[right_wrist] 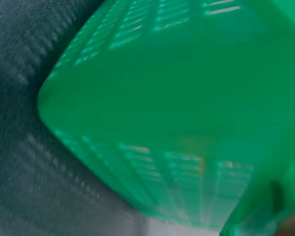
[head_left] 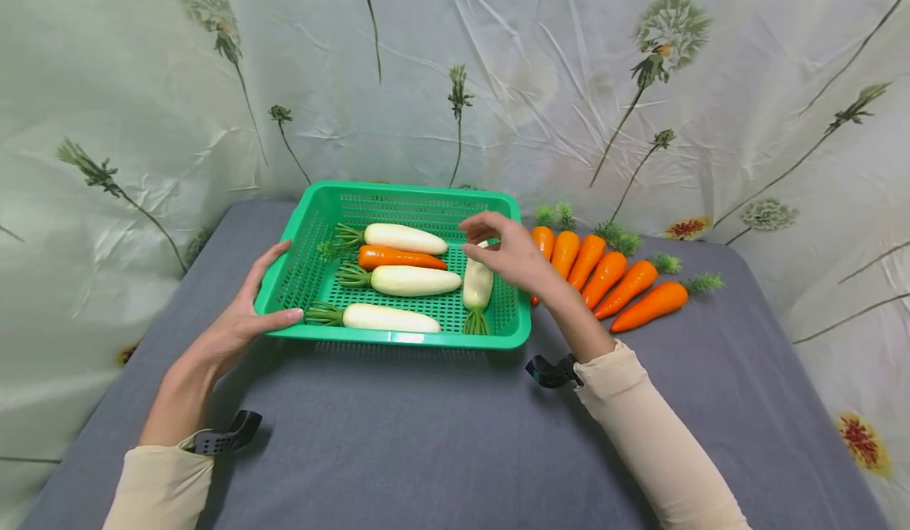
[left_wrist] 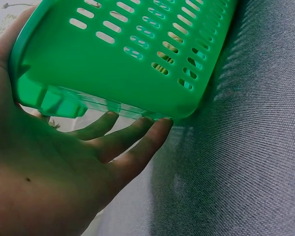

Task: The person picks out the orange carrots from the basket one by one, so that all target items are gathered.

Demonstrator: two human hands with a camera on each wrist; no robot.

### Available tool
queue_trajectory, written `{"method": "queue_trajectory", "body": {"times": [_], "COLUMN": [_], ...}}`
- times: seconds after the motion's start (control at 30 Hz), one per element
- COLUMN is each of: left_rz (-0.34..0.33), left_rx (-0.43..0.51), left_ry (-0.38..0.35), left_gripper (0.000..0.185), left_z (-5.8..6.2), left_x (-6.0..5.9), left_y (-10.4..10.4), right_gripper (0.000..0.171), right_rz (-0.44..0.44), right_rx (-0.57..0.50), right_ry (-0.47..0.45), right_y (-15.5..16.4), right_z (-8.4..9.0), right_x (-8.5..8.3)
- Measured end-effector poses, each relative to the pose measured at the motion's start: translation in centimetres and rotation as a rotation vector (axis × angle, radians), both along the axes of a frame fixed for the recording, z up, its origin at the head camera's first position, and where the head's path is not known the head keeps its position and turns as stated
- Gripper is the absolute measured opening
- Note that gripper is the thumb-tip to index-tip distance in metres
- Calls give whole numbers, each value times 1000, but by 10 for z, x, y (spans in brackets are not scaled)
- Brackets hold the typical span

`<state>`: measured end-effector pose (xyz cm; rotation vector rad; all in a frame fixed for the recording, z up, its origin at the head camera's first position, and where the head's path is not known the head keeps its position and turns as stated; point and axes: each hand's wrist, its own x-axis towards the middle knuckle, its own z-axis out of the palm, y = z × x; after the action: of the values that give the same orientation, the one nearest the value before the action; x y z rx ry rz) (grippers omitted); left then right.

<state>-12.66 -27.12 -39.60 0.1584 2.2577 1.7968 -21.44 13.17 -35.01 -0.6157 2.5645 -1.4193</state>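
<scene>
A green plastic basket with slotted walls stands on the grey cloth. My left hand grips its left end, thumb over the rim and fingers against the outer wall. Inside lie a carrot and three white radishes pointing right: a back one, a middle one and a front one. Another white radish lies crosswise at the right end, leaves toward the front. Just over its far tip is my right hand, fingers loosely bent, holding nothing. The right wrist view shows mainly the blurred basket wall.
Several orange carrots with green tops lie fanned out to the right of the basket, close to my right forearm. The grey tablecloth covers the table. A pale curtain with a flower print hangs right behind it.
</scene>
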Motion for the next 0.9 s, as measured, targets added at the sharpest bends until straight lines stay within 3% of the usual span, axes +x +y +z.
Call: {"method": "queue_trajectory", "body": {"times": [0.33,0.73,0.9], "left_rz": [-2,6,7], "left_rx": [-1,-10,-21], "left_ry": [-8,0,2], "left_gripper": [100,100,100], "left_z": [0,-1,1], "left_x": [1,1,0], "left_y": [-2,0,0], "right_gripper": [47,46,44], "right_rz": [77,185,221], "right_rx": [10,163,201], "right_ry": [-67,-80,-127], "right_y": [-23,-42,-45], "right_z": [-2,-8,-10], "right_x": [-8,-13,-20]}}
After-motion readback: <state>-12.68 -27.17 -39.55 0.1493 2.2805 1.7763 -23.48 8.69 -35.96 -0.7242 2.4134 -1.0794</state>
